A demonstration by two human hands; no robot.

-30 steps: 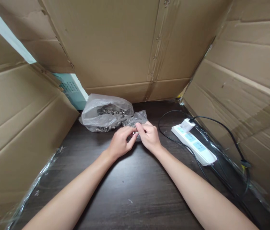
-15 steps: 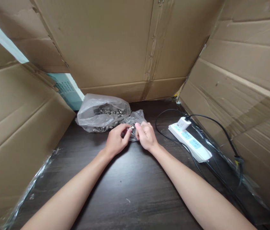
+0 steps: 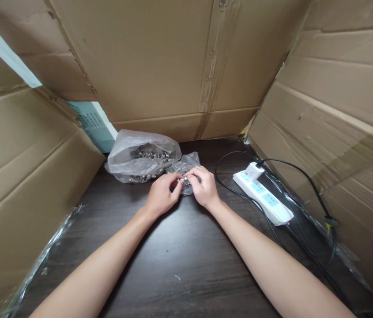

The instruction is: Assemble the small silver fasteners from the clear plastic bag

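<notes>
Between my two hands is a small silver screw [image 3: 182,179], lying roughly level. My left hand [image 3: 163,194] pinches one end of it between thumb and forefinger. At the other end, the thumb and forefinger of my right hand [image 3: 203,185] close on its head. Right behind the fingers lies a small clear plastic bag [image 3: 189,161], partly covered by the hands. A larger clear plastic bag [image 3: 123,152] rests open to the left, full of small metal pieces [image 3: 153,154] that look like screws.
A white power strip [image 3: 264,196] with a plugged-in adapter [image 3: 253,171] sits on the right of the dark table [image 3: 169,265]. Black cables [image 3: 308,176] loop around it. Cardboard walls [image 3: 160,62] enclose the table at the left, back and right.
My right hand's fingers have shifted and spread slightly around the screw, which shows more clearly now. My left hand has stayed almost where it was.
</notes>
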